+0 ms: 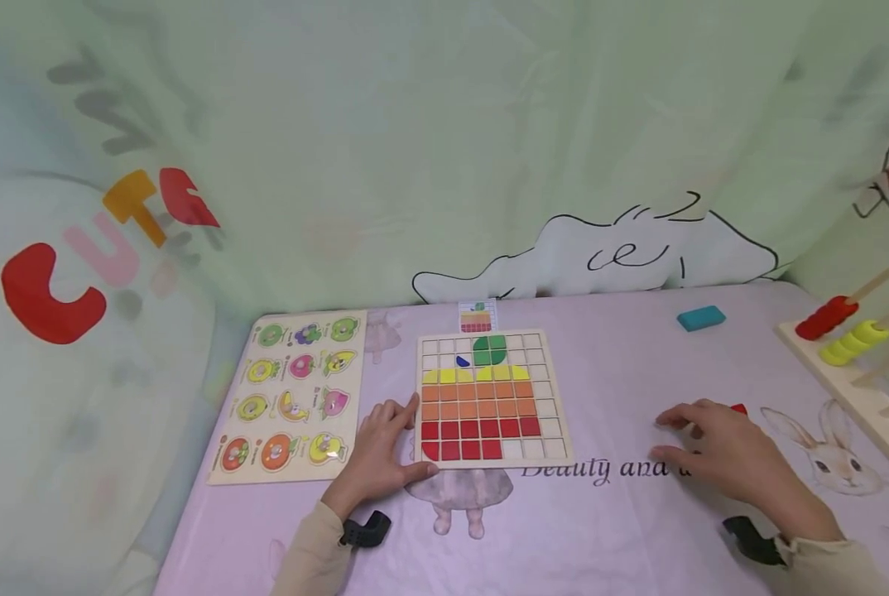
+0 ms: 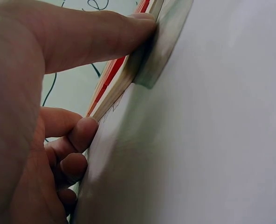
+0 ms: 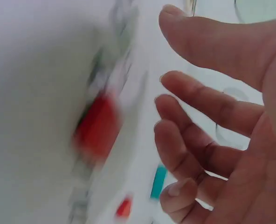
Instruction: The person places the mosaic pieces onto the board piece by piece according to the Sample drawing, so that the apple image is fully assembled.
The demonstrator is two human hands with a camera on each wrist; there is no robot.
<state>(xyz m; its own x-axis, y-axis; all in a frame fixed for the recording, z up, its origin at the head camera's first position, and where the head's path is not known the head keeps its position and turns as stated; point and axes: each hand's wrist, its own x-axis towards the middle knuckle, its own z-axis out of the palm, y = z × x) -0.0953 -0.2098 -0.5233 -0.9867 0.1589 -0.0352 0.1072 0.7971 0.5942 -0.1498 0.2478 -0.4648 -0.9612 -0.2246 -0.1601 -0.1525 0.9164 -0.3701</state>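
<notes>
A wooden grid board (image 1: 551, 397) lies on the table, partly filled with red, orange, yellow and green tiles and one small blue piece. At its near left corner my left hand (image 1: 376, 454) grips it, thumb on the near edge and fingers at the left edge. My right hand (image 1: 728, 451) is over the table right of the board, fingers loosely bent, nothing between them. A red piece (image 1: 738, 408) shows partly from behind that hand. In the right wrist view, a blurred red piece (image 3: 100, 128) and a smaller red one (image 3: 124, 207) lie beyond the fingertips.
A small picture card (image 1: 478, 316) lies behind the board. Left of it is a fruit puzzle board (image 1: 288, 389). A teal block (image 1: 701, 318) lies at the back right, near a wooden peg stand (image 1: 847, 389) with red and yellow beads. A curtain hangs behind.
</notes>
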